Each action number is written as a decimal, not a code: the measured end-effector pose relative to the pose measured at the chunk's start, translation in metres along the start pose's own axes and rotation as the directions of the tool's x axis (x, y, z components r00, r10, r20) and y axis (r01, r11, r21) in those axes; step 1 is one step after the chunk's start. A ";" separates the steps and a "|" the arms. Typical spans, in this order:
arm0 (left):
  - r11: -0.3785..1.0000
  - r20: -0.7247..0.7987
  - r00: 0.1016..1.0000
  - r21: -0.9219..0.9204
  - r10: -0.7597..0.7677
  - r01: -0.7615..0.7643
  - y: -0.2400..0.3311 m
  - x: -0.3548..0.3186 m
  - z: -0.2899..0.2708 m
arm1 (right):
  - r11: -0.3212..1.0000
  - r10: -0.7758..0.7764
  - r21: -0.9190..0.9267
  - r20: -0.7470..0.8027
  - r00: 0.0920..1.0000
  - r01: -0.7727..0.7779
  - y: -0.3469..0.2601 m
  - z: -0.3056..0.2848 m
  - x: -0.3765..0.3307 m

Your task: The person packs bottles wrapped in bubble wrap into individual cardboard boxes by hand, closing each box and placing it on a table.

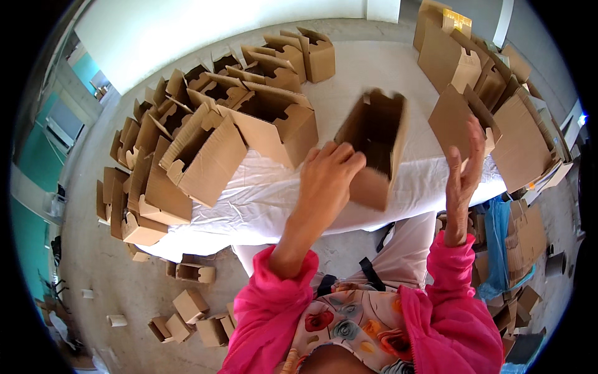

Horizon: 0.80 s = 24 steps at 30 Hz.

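Observation:
In front of me a brown cardboard box, open at the top and blurred by motion, is tilted over the white-covered table. The curled fingers of my left hand grip its near left edge. Apart from that box, my right hand is raised with its fingers stretched out and nothing in it. Just beyond the right hand stands a folded cardboard piece, part of a stack at the table's right side. Several similar open-topped boxes crowd the left side of the table.
White cloth covers the table. More cardboard pieces lean together at the right end. Small boxes lie on the floor at lower left. Below the table's right side are a blue plastic sheet and more cardboard.

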<state>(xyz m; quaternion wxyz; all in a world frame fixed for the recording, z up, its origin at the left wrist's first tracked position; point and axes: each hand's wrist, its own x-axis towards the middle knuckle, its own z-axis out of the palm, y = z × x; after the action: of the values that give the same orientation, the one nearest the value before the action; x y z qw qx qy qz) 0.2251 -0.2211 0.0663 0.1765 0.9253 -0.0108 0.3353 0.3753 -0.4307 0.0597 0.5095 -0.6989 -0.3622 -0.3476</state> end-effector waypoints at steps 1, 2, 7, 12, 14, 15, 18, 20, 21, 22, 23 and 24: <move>0.999 -0.017 0.999 -0.007 0.047 -0.047 0.001 -0.007 -0.009 | 0.995 -0.013 0.100 0.077 0.997 0.005 -0.010 0.006 0.000; 0.996 -0.034 0.995 -0.013 0.093 -0.094 0.001 -0.014 -0.018 | 0.980 -0.033 0.200 0.151 0.988 0.002 -0.020 0.011 0.001; 0.973 -0.121 0.983 0.202 0.141 -0.114 -0.018 -0.043 -0.051 | 0.954 -0.253 0.279 0.561 0.788 0.109 -0.055 0.035 0.011; 0.954 -0.248 0.969 0.288 -0.010 0.084 -0.039 -0.072 -0.065 | 0.929 -0.347 0.326 0.597 0.724 0.177 -0.069 0.043 0.005; 0.973 -0.268 0.961 0.198 -0.064 0.119 -0.050 -0.082 -0.064 | 0.910 -0.386 0.375 0.622 0.681 0.173 -0.069 0.045 0.000; 0.982 -0.210 0.964 0.060 -0.165 0.181 -0.053 -0.087 -0.065 | 0.900 -0.407 0.401 0.632 0.659 0.171 -0.070 0.046 -0.002; 0.832 -0.087 0.890 -0.405 -0.448 0.379 -0.048 -0.094 -0.069 | 0.910 -0.392 0.380 0.653 0.648 0.167 -0.071 0.044 -0.004; 0.761 0.011 0.873 -0.486 -0.488 0.431 -0.056 -0.103 -0.069 | 0.890 -0.448 0.392 0.657 0.606 0.233 -0.068 0.041 -0.004; 0.719 0.063 0.863 -0.524 -0.502 0.457 -0.059 -0.107 -0.069 | 0.879 -0.473 0.396 0.661 0.583 0.264 -0.066 0.039 -0.004; 0.710 0.074 0.861 -0.532 -0.504 0.462 -0.058 -0.109 -0.069 | 0.874 -0.485 0.401 0.690 0.537 0.274 -0.067 0.037 0.000; 0.701 0.085 0.858 -0.539 -0.506 0.467 -0.056 -0.111 -0.070 | 0.869 -0.495 0.407 0.718 0.489 0.283 -0.069 0.035 0.006; 0.693 0.097 0.858 -0.547 -0.504 0.469 -0.051 -0.112 -0.070 | 0.864 -0.502 0.409 0.742 0.444 0.292 -0.070 0.033 0.011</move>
<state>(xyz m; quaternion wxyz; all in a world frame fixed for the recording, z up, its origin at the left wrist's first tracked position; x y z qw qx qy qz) 0.1019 -0.1609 0.0303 0.5184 0.7928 0.1436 0.2866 0.3246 -0.3818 0.0929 0.2540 -0.6108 -0.7487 -0.0429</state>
